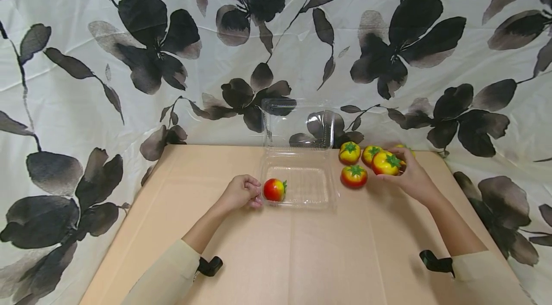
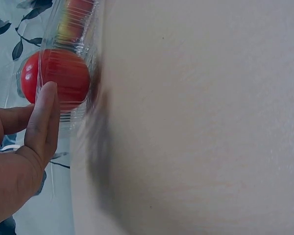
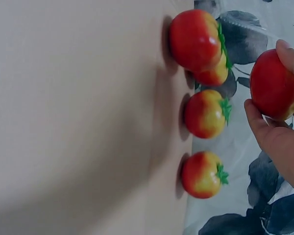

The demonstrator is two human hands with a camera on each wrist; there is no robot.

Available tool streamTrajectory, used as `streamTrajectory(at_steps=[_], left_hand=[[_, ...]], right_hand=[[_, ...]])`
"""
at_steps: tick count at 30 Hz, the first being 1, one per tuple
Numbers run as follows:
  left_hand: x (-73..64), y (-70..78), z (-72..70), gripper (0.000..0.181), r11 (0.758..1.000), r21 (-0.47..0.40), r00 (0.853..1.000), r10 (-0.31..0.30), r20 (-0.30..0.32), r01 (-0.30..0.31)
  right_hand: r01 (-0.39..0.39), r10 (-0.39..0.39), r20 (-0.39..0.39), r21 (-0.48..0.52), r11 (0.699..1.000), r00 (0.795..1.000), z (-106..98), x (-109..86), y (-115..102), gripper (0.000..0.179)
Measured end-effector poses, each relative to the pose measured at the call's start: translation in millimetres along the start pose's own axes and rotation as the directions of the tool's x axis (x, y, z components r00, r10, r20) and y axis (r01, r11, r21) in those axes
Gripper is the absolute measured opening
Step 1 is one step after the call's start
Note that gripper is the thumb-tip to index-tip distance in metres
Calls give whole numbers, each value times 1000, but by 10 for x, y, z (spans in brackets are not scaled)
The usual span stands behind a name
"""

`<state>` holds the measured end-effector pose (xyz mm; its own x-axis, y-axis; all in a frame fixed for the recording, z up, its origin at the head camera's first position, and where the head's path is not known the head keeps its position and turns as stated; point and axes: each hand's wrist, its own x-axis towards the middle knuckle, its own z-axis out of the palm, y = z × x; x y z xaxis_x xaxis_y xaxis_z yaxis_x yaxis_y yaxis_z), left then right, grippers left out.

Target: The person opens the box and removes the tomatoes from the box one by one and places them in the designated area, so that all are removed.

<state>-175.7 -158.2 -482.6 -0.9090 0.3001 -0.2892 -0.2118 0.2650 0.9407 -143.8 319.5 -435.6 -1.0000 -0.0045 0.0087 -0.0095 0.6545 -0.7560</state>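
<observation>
A clear plastic clamshell box (image 1: 302,203) lies with its lid raised at the back. One red-and-yellow tomato (image 1: 273,190) sits in the box's front left corner. My left hand (image 1: 241,193) pinches the box's left rim between thumb and fingers, close to that tomato, as the left wrist view (image 2: 27,142) shows. On the right, another tomato (image 1: 385,163) with a green star-shaped top is held by my right hand (image 1: 407,175). The right wrist view has this held tomato (image 3: 272,85) between thumb and fingers, raised off the table.
Several more tomatoes stand right of the box: one in front (image 1: 354,177), one behind it (image 1: 349,152), one beside the held one (image 1: 371,154); another (image 3: 203,175) is mostly hidden by my hand in the head view. A floral cloth (image 1: 319,55) hangs behind the table (image 1: 327,257).
</observation>
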Motion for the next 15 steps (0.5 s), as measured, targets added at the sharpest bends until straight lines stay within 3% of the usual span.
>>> streamTrajectory(at_steps=[15], left_hand=[[-4,14,16,18,1000,-6,1000,-12,-8,12]], right_hand=[[-77,78,17,-28,997,997,29,5,282,95]])
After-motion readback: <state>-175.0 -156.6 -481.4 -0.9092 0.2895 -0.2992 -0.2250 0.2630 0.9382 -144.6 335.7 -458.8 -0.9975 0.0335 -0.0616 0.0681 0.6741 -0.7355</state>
